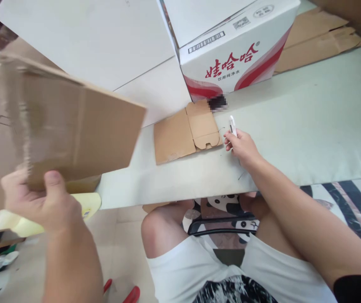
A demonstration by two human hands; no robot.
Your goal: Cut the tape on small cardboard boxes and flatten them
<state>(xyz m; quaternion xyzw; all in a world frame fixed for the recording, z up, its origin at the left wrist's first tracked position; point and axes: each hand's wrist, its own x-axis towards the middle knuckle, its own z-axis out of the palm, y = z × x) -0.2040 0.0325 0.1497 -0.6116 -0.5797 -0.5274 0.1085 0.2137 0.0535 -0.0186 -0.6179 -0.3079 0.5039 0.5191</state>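
Observation:
My left hand [46, 198] grips the lower edge of a brown cardboard box [104, 130], thumb on the near face. The box is raised at the left, slightly blurred, with a taped, creased corner. My right hand [242, 147] is closed around a small white utility knife [232, 125] with a dark slider, its tip pointing away from me; I cannot see whether a blade is out. Just left of that hand, a flattened piece of brown cardboard [176, 136] with a notched flap lies on the pale green tabletop [309, 122].
A white carton with red lettering [231, 63] stands at the back, beside a large white box [104, 38]. Folded cardboard [319, 38] lies at the far right. Yellow material [86, 206] is at the table's left end. My knees are below the front edge.

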